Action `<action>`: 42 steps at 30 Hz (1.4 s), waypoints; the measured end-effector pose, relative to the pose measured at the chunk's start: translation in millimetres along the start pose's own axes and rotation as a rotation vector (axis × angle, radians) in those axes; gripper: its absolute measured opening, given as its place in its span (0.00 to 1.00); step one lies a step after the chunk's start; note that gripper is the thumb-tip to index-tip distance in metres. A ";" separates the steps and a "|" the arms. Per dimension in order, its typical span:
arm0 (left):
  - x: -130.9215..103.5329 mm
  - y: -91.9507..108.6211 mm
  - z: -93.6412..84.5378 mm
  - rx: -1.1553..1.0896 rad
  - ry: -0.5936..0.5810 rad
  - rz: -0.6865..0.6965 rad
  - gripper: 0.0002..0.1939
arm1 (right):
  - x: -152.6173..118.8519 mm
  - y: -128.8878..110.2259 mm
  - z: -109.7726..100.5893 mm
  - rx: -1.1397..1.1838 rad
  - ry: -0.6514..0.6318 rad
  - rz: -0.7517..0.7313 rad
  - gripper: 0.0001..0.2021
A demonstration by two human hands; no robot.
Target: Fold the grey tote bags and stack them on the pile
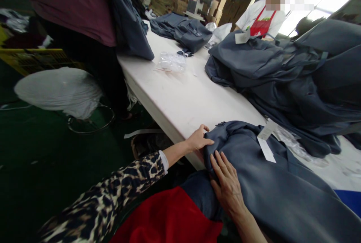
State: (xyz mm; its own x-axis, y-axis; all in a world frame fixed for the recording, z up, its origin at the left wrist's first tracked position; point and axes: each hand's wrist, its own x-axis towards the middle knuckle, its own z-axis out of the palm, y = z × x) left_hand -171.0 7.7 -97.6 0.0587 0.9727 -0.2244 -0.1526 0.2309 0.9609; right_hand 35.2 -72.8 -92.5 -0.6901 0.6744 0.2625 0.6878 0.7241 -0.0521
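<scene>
A dark blue-grey bag (pixel 270 183) lies along the near edge of the table, with a zipper end at its far left corner. White paper tags (pixel 266 149) rest on its upper side. My left hand (pixel 198 138) grips the bag's left end, thumb on the near side and fingers partly hidden behind the edge. Just below it, my right hand (pixel 228 184) lies flat against the bag's side with its fingers stretched out.
Dark bags are heaped (pixel 282 66) on the right of the white table (pixel 172 96). Farther back are more bags (pixel 180 30) and clear plastic (pixel 170 62). One person (pixel 76 6) stands at left holding a bag; another (pixel 261 19) is across the table. A covered stool (pixel 60 88) stands left.
</scene>
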 end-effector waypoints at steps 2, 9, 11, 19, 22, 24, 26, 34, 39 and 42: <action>3.6 -0.7 4.2 -0.038 0.010 -0.017 0.24 | -2.1 0.3 -2.4 0.000 0.002 0.006 0.37; 45.1 3.4 0.5 -0.010 0.101 -0.011 0.19 | -10.0 9.0 -1.8 -0.286 -0.034 0.100 0.40; 51.6 9.6 -5.7 0.043 0.091 0.004 0.19 | -7.2 10.1 1.3 -0.326 -0.048 0.102 0.39; -4.3 31.6 32.8 0.749 -0.072 0.767 0.23 | -7.2 15.1 9.1 -0.315 -0.070 0.084 0.29; -10.7 16.9 52.8 0.991 -0.380 0.801 0.27 | -8.1 15.0 12.3 -0.285 -0.062 0.078 0.23; -4.3 5.8 55.1 1.085 -0.392 0.727 0.34 | -5.5 15.8 9.3 -0.248 -0.045 0.094 0.22; 3.8 -0.9 51.7 1.106 -0.374 0.687 0.38 | -2.5 21.6 -0.7 -0.155 -0.062 0.091 0.22; 7.1 -1.3 49.6 1.170 -0.383 0.687 0.41 | -40.9 94.8 -18.2 -0.043 -0.092 0.223 0.25; 4.7 -4.6 54.7 1.193 -0.353 0.687 0.38 | -59.0 101.1 -0.3 -0.156 -0.116 0.217 0.29; 14.7 -2.5 54.3 1.108 -0.396 0.643 0.34 | -33.3 86.4 -10.6 -0.179 -0.061 0.111 0.32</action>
State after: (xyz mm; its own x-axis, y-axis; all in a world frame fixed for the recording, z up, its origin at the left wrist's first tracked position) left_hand -116.2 20.3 -94.5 0.5876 0.7855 0.1942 0.6021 -0.5847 0.5436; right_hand 120.0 -34.2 -95.5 -0.6168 0.7599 0.2054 0.7854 0.6115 0.0960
